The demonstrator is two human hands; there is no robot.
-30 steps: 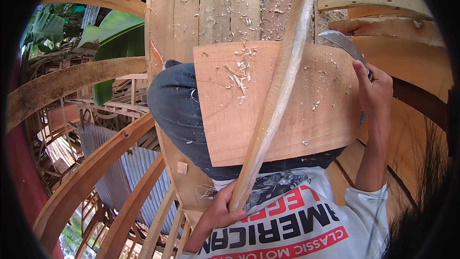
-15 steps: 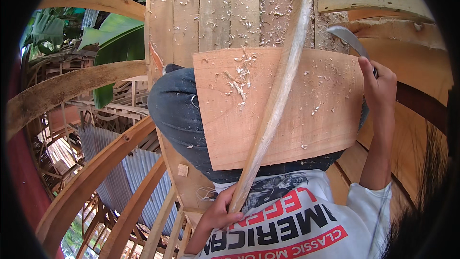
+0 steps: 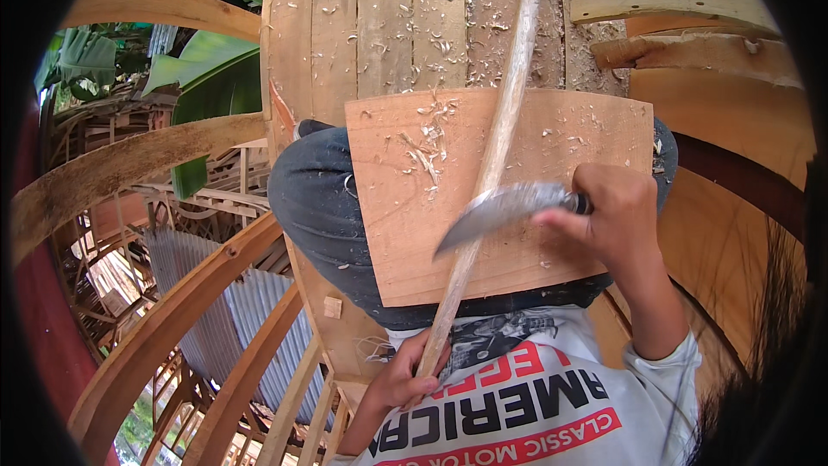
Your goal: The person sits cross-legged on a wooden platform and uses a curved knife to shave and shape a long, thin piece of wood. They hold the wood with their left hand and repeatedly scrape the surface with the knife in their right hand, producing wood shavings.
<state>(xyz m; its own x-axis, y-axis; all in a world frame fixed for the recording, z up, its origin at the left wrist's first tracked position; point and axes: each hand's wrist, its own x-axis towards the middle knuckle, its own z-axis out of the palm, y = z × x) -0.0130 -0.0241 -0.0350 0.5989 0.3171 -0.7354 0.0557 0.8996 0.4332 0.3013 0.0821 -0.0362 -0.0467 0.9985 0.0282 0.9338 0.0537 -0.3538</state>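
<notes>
1. Hands: our left hand (image 3: 410,377), at 6 o'clock, grasps the stick (image 3: 498,151) by its lower end; our right hand (image 3: 623,214), at 3 o'clock, is clenched round the knife (image 3: 498,210).
2. Stick runs from 1 to 6 o'clock over the board (image 3: 401,246) on our legs (image 3: 315,194).
3. Step, we judge: shaving the stick. Knife crosses it; contact unclear. Next move calls for a steady stick, controlled blade angle.
4. Room: knife tip sits within the board's edges; shavings (image 3: 425,158) toward 11 o'clock; one knee protrudes at 9 o'clock, worth our avoiding.

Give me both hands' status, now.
Left hand: closed around the near end of the wooden strip.
Right hand: closed on the handle of the curved knife.
</notes>
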